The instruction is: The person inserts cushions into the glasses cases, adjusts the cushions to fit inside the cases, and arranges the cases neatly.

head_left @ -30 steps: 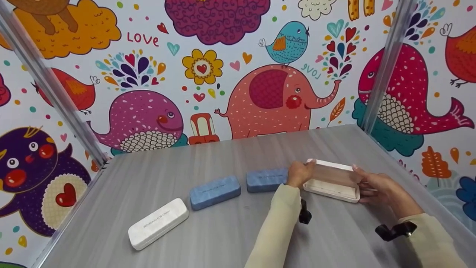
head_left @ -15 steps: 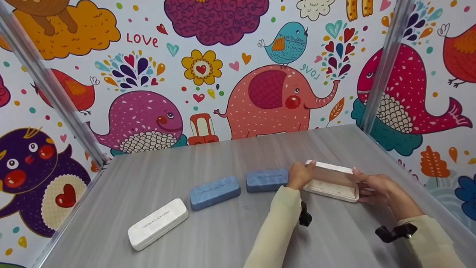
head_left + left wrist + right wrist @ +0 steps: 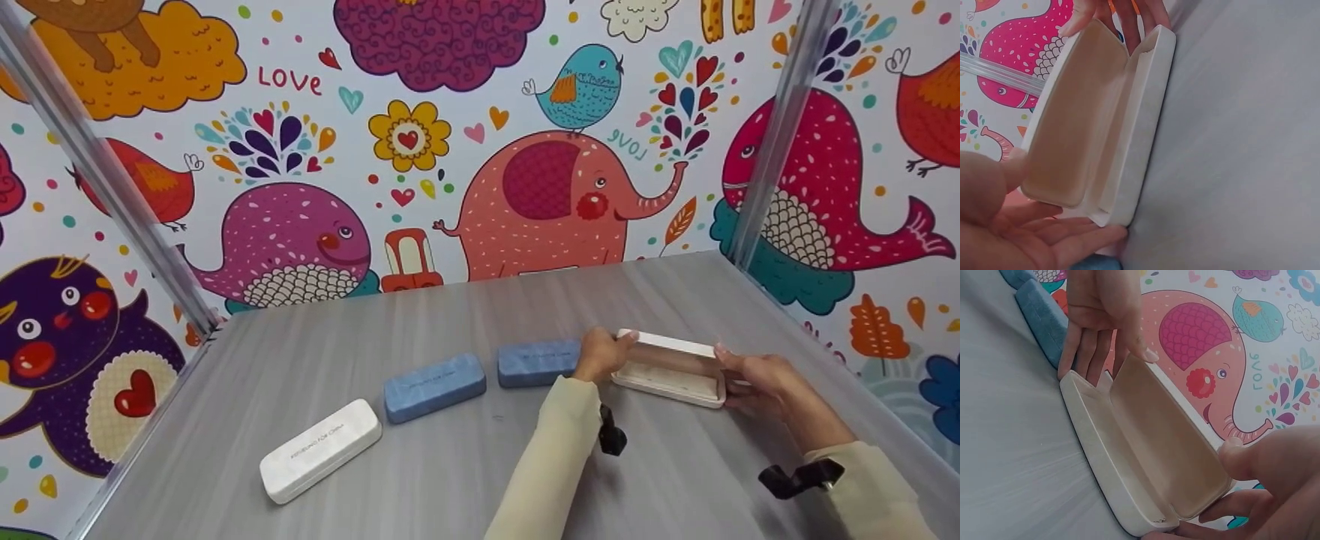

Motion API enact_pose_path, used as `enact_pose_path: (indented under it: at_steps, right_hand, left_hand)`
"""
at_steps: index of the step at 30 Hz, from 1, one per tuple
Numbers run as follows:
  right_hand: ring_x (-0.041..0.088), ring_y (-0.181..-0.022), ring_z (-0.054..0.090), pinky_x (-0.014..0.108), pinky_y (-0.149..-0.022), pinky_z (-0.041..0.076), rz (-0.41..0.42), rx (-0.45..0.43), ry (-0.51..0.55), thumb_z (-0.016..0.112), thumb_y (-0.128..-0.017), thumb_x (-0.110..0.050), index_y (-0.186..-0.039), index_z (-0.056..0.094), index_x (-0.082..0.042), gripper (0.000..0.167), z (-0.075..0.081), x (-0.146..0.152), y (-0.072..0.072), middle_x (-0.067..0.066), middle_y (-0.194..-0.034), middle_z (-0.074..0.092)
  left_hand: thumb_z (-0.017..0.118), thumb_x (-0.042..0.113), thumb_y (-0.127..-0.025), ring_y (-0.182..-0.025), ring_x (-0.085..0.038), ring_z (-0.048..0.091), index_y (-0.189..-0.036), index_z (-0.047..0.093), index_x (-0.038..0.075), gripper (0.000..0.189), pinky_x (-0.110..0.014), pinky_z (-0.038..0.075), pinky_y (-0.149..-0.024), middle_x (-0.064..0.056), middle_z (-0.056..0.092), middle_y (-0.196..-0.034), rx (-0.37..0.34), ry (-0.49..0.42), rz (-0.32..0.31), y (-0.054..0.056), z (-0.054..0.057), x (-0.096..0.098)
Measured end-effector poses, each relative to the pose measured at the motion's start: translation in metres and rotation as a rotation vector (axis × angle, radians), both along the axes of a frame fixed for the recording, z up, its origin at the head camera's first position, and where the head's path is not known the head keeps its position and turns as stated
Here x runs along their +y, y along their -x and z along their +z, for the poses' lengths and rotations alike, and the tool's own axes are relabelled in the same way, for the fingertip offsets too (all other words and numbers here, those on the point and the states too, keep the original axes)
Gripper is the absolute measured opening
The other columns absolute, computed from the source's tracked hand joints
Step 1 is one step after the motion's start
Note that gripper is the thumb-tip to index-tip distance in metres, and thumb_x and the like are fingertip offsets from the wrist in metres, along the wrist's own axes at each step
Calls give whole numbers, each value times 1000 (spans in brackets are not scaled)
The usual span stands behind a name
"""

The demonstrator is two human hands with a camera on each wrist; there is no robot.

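A white glasses case (image 3: 671, 343) stands with its lid raised at the right of the table, between both hands. Its beige lining (image 3: 1072, 129) faces the wrist cameras. My left hand (image 3: 602, 354) holds the case's left end, thumb on the lid's edge and fingers along the end of the base. At the opposite end, my right hand (image 3: 766, 381) pinches the lid's corner with the thumb, its other fingers behind and below. Close to the left hand lies a shut blue glasses case (image 3: 537, 364), partly hidden by that hand.
Another blue glasses case (image 3: 435, 388) and a shut white glasses case (image 3: 321, 451) lie further left on the grey table (image 3: 420, 480). Printed wall panels with metal posts (image 3: 772, 150) border the table at the back and sides.
The raised lid has tipped a little lower toward the base, both thumbs moving down with it. The base and the other cases have stayed put.
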State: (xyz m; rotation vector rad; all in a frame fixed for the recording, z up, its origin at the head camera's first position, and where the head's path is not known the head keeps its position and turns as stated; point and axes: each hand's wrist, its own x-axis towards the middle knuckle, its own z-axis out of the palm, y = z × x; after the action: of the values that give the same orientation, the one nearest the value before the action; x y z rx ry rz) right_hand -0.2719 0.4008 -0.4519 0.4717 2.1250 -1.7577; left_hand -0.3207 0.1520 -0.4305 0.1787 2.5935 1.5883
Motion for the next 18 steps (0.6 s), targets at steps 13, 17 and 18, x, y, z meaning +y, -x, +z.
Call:
enact_pose_path:
  at_steps: [13, 17, 18]
  right_hand:
    - [15, -100, 61, 35, -91, 59, -53, 79, 12, 57, -98, -49, -150, 20, 18, 92, 15, -20, -23, 18, -128, 56]
    - [18, -107, 57, 33, -92, 58, -54, 62, -32, 56, -97, -54, -151, 18, 17, 97, 13, -21, -26, 23, -137, 46]
    - [20, -109, 56, 32, -93, 58, -57, 57, -37, 56, -96, -55, -151, 17, 17, 98, 13, -21, -27, 24, -138, 44]
  left_hand:
    - [63, 24, -99, -66, -14, 44, -75, 62, 3, 32, -25, 38, -62, 1, 42, -66, -5, 83, -54, -3, 1, -3]
    - [64, 25, -98, -76, -15, 49, -98, 71, -4, 30, -28, 47, -72, -3, 56, -79, -14, 81, -42, -3, 1, -3]
    - [64, 25, -98, -77, -15, 49, -101, 71, -4, 30, -29, 48, -74, -3, 58, -81, -17, 77, -42, -4, 0, -3]
